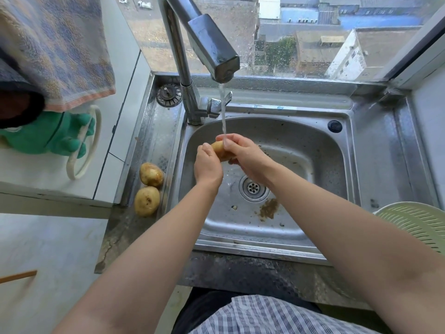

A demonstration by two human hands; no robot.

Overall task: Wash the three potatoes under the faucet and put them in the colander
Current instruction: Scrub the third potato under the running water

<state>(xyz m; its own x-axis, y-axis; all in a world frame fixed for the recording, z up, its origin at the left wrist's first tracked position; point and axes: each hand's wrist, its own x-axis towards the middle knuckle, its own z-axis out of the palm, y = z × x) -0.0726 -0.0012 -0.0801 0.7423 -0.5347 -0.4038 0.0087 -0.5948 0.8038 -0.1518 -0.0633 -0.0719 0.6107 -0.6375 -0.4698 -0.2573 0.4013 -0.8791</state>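
1. A stainless-steel sink (pixel 313 145) sits beneath a water-spotted window (pixel 313 32) overlooking rooftops. A towel (pixel 60 44) and a green glove (pixel 48 136) hang by the tiled wall at left.
2. Water runs from the faucet (pixel 212 49) onto a potato (pixel 219 149) held over the basin, beyond the drain (pixel 252 188).
3. The left hand (pixel 208 165) grips the potato's left side and the right hand (pixel 243 155) curls over its right, both closed round it.
4. The potato's bare end points up-left toward the faucet's base. Its long axis runs between the palms and is largely hidden.
5. Two unwashed potatoes (pixel 151 174) lie end to end on the sink's left ledge. The pale colander (pixel 419 220) sits well apart at right.
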